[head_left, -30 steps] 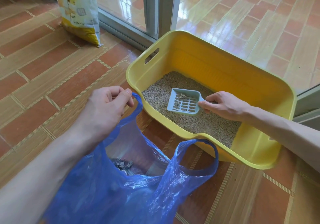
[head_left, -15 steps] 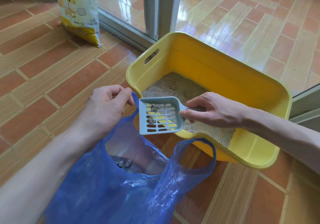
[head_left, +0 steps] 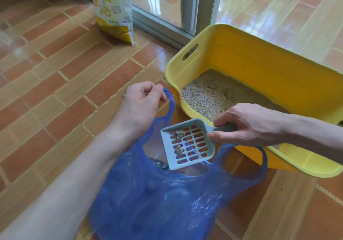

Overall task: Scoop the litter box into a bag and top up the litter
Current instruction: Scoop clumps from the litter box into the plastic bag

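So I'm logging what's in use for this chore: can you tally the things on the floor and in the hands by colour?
Yellow: 2, the litter box and the litter sack, which is yellow and white
Blue: 1, the bag, its handle held by the left hand
Grey-blue: 1, the scoop in the right hand
Grey: 2 clumps on the scoop
Total: 6

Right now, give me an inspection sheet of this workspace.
Surface: tiled floor, glossy, bare near the work.
Job's things: yellow litter box holding litter; blue bag open, some clumps inside; grey scoop over the bag mouth, carrying two clumps.
Clutter: nothing seen.
Grippers: left hand pinching a bag handle; right hand gripping the scoop handle.
Cables: nothing seen.
Surroundings: litter sack upright by the sliding glass door.
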The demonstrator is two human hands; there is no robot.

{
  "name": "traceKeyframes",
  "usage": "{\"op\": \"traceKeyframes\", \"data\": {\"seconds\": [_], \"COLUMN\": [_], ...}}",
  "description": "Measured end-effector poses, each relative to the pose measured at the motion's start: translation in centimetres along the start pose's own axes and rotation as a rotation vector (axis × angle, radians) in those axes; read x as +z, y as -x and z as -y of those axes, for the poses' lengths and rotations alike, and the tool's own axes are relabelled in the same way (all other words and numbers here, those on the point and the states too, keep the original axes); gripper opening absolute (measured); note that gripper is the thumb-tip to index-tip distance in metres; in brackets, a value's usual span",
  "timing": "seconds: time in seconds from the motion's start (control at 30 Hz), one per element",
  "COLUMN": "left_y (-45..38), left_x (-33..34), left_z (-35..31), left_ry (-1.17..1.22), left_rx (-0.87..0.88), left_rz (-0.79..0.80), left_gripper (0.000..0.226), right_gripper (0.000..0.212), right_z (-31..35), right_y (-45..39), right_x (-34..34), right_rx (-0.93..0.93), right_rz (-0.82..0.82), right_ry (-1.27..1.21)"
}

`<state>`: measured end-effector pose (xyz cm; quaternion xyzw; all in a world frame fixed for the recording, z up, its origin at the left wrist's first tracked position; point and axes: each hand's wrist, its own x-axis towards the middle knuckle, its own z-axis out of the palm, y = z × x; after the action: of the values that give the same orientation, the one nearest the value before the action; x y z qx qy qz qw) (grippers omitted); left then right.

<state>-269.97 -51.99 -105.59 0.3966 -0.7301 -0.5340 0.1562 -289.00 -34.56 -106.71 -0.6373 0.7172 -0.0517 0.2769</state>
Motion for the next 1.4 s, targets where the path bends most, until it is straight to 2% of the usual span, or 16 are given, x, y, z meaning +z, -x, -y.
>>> {"op": "traceKeyframes", "data": {"seconds": [0.17,0.47,0.67,0.93,1.03,1.13,1.3,1.4], "left_y": [0.1,0.1,0.1,0.2,0.2,0.1,0.0,-0.1], "left_x": [-0.3,0.2,0.3,0.0,0.0,0.0,0.3,0.4], "left_z": [0.0,0.0,0.2,0.3,0.3,0.3,0.3,0.3], "left_ry": [-0.006,-0.004,-0.005,-0.003,-0.002,-0.002,-0.010,-0.010], "left_rx": [0.008,0.018,0.006,0.009,0.011,0.011,0.012,0.017], "left_rz": [0.011,0.040,0.054,0.041,0.044,0.047,0.046,0.049], "left_gripper": [0.037,0.037,0.037,0.038,0.037,0.037,0.038,0.039], "right_gripper": [0.052,0.048,0.041,0.043,0.030,0.019,0.040,0.025], "right_z": [1.0,3.8,6.3,7.0,6.7,6.9,6.8,6.3], "right_y": [-0.7,-3.9,-5.7,-6.1,-5.9,-5.2,-4.2,-4.4], "right_x": [0.8,4.1,7.3,9.8,10.0,9.7,9.0,8.8], "right_rx": [0.005,-0.009,-0.013,-0.067,-0.137,-0.217,-0.289,-0.303], "right_rz": [-0.011,-0.159,-0.103,-0.107,-0.118,-0.228,-0.332,-0.344], "right_ry": [0.091,0.385,0.433,0.574,0.633,0.742,0.772,0.742]}}
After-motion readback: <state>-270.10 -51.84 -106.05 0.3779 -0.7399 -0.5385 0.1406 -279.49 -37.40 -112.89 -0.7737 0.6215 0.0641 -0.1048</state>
